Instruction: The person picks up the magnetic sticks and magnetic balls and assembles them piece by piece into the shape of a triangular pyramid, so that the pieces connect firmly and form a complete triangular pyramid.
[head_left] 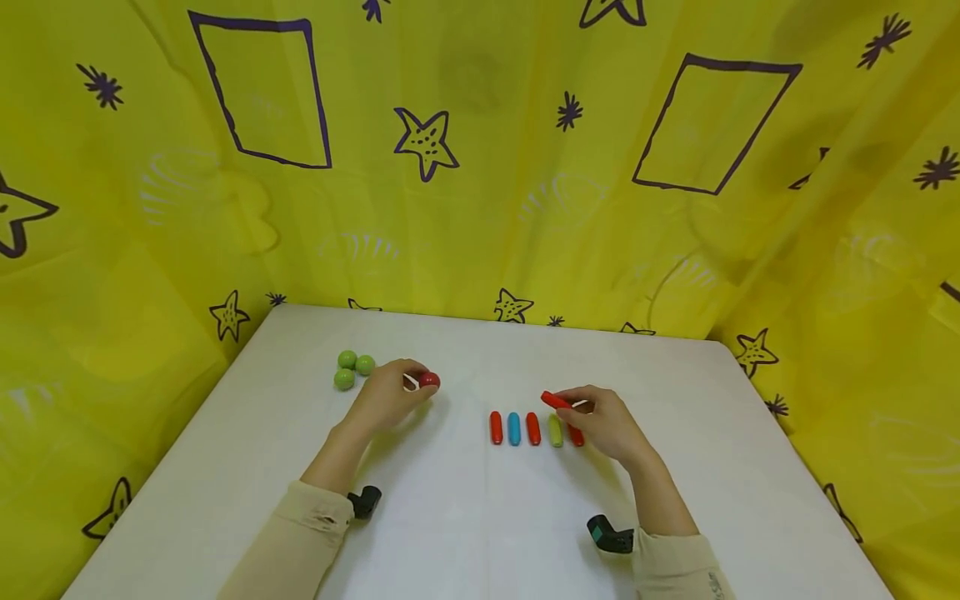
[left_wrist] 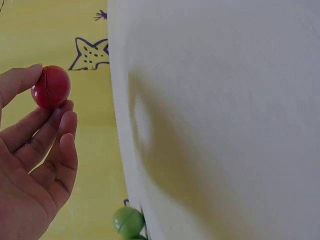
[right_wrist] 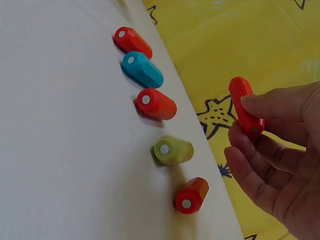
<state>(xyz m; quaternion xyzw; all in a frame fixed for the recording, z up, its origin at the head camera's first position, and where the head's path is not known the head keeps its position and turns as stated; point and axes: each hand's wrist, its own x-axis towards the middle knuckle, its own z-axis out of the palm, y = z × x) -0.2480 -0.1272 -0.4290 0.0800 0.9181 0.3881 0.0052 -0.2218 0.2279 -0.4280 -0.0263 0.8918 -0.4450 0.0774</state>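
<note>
Beige sleeves (head_left: 285, 542) lie closest to the eye, each ending above a black wrist camera (head_left: 611, 535) on the white worktop's (head_left: 480, 508) near side. Beyond them, both hands are occupied. The left hand (head_left: 386, 396) pinches a red ball (head_left: 429, 381) between thumb and fingertips, just beside three green balls (head_left: 344, 379) clustered at the worktop's far left. The right hand (head_left: 606, 421) holds a red stick (head_left: 556, 401) tilted in a narrow pinch, thumb on one side and fingers on the other, apparently raised off the surface. Near and partly beneath it runs a spaced row, from left to right: first red stick (head_left: 497, 427), blue stick (head_left: 513, 428), middle red stick (head_left: 533, 428), lime stick (head_left: 556, 431) and last red stick (head_left: 576, 436). A yellow curtain (head_left: 480, 233) closes the scene behind.

Note on handling: the ball, being smooth and round, is probably best pinched across its widest part, since an off-centre squeeze could make it slip away. The stick calls for light pressure on its long sides, with the unused fingers tucked clear of the row. Pale discs (right_wrist: 146, 99) show on the sticks' ends (magnets, perhaps, though I cannot tell from here), so any end brought near another would best be moved slowly.
</note>
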